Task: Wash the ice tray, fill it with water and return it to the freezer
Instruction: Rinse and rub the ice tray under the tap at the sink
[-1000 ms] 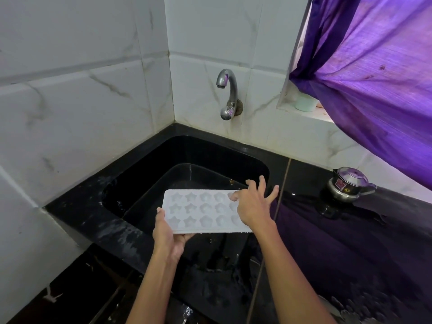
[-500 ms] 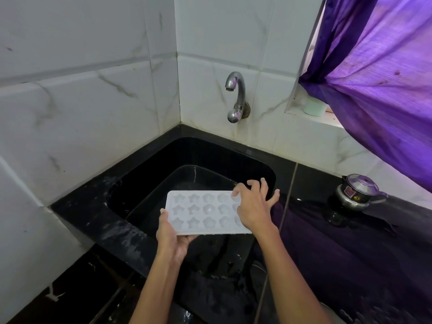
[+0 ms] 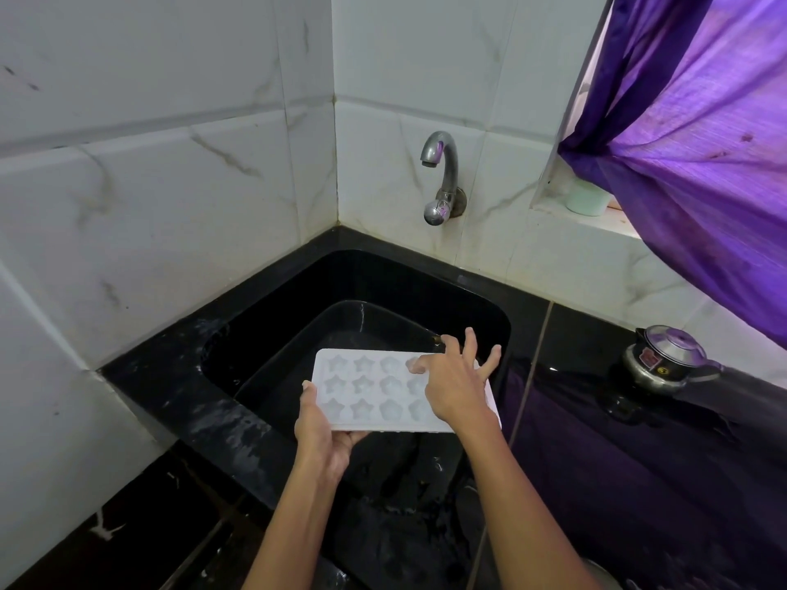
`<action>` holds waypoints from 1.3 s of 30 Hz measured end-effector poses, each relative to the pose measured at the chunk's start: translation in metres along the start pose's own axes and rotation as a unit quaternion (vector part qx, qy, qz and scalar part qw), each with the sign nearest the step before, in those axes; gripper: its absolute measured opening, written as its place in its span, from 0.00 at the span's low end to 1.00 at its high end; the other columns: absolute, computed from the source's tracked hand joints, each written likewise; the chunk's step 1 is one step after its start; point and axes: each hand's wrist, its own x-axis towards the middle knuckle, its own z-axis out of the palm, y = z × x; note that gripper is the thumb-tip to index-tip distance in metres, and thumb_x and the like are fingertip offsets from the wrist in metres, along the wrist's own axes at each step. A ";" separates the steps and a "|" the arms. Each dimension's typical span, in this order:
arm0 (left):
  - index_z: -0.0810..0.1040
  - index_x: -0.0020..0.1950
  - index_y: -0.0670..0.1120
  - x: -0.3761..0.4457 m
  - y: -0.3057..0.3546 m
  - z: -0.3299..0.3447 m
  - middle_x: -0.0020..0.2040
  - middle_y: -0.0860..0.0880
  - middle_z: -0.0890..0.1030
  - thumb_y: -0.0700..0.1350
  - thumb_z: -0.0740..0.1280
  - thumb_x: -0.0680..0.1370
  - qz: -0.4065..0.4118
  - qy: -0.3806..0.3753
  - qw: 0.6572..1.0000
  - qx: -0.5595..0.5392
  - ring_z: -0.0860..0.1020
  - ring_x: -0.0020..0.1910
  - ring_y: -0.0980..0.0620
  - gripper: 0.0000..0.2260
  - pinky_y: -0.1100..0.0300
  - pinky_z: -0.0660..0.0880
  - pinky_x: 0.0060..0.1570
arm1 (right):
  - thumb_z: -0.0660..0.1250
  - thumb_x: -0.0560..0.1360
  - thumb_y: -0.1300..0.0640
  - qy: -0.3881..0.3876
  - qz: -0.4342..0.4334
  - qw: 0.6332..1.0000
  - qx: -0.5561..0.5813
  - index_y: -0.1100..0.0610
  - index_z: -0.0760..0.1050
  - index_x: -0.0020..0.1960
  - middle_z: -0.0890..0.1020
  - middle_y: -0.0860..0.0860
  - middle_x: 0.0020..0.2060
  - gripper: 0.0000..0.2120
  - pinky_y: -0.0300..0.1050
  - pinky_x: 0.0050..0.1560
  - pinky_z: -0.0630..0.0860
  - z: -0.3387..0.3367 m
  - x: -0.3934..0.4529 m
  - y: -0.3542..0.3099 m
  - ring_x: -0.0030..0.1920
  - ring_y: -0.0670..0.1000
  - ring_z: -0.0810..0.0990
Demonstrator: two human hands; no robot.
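A white ice tray with star and flower shaped cells is held level over the black sink. My left hand grips its near left corner, thumb on the rim and fingers underneath. My right hand lies over the tray's right part, one fingertip pressing into a cell in the far row and the other fingers spread. The chrome tap sticks out of the tiled wall above the sink; no water is running.
A black granite counter surrounds the sink. A small steel pot with a lid stands on it at the right. A purple curtain hangs over the window ledge, where a pale green cup sits.
My right hand's fingertip has shifted slightly left along the far row of cells. The tray and my left hand keep about the same place.
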 end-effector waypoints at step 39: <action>0.76 0.53 0.45 0.000 -0.007 0.008 0.52 0.41 0.82 0.58 0.54 0.82 0.011 0.003 1.000 -0.001 0.81 0.51 0.39 0.19 0.40 0.78 0.45 | 0.58 0.70 0.76 -0.004 -0.064 0.998 0.009 0.40 0.73 0.66 0.50 0.57 0.78 0.37 0.70 0.69 0.31 0.003 0.007 -0.019 0.76 0.62 0.36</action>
